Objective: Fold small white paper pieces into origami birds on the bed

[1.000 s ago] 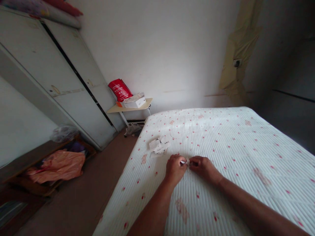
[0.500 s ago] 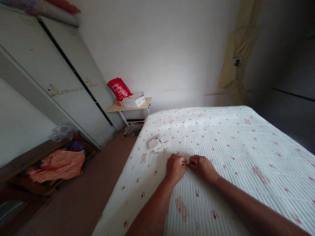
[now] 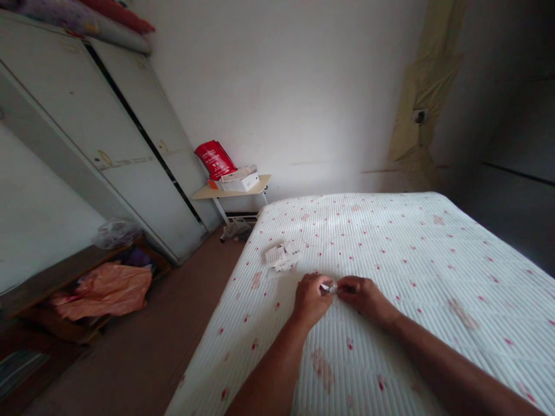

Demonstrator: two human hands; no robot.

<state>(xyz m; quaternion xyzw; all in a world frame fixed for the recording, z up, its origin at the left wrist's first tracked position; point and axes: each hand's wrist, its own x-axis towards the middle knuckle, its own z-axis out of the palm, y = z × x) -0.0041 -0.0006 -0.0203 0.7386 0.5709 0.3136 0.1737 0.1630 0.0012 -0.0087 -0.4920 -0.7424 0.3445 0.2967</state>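
Both hands meet over the quilted bed cover (image 3: 411, 248), white with small red and pinkish prints. My left hand (image 3: 313, 296) is closed, thumb and fingers pinching a small whitish scrap (image 3: 332, 288). On its other side, my right hand (image 3: 362, 293) pinches the same scrap, its fingers close to the left thumb. Whether the scrap is paper or plastic is too small to tell, and the fingers cover part of it. Just beyond my left hand lies a loose pile of torn printed paper pieces (image 3: 282, 256).
A small table (image 3: 203, 193) by the wall carries a red bag (image 3: 214, 159) and a white box (image 3: 241, 182). Left stand a pale wardrobe (image 3: 125, 150) and a low wooden bench with an orange plastic bag (image 3: 106, 289). A socket (image 3: 420, 117) is on the far wall.
My hands have drawn slightly apart, and more of the whitish scrap shows between the fingers. The view has shifted a little; the paper pile lies as before.
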